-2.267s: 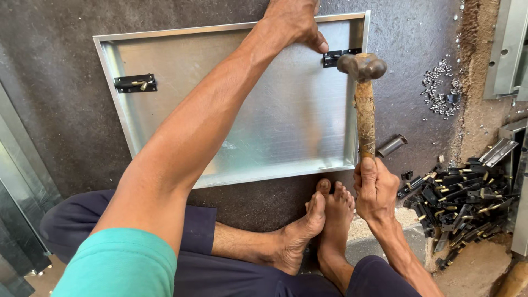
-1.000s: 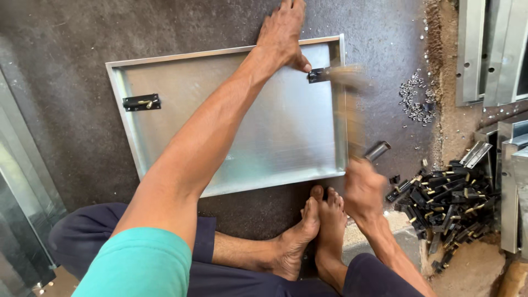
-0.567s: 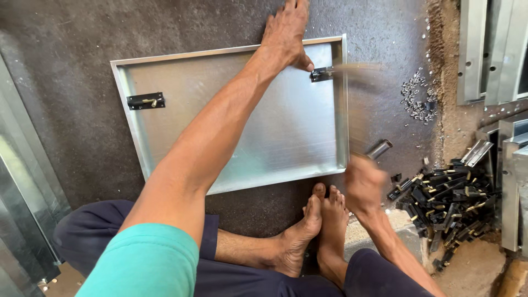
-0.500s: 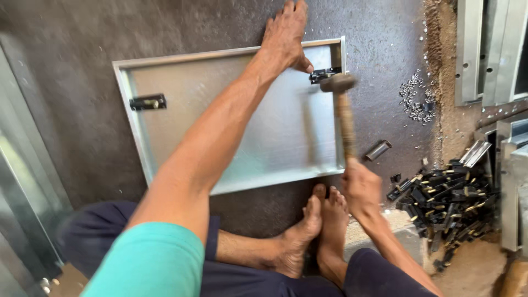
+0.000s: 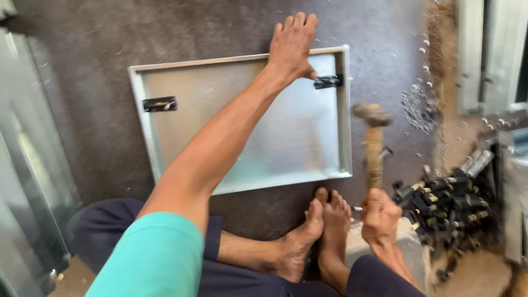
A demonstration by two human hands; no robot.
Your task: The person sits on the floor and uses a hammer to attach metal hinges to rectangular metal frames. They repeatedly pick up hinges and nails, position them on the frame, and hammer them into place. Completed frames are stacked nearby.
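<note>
A shallow metal tray-shaped panel lies on the dark floor in front of my crossed feet. My left hand presses on its far right corner, fingers spread, beside a black hinge. A second black hinge sits at the panel's left side. My right hand grips the wooden handle of a hammer, whose head is raised to the right of the panel, a little below the right hinge.
A heap of black hinges lies on the floor at the right. Metal shavings are scattered beyond it. Upright metal sheets stand at the left, and metal frames lean at the right.
The hammer head struck at the right hinge half a second ago and has since lifted back and to the right. My left hand stayed on the panel's corner.
</note>
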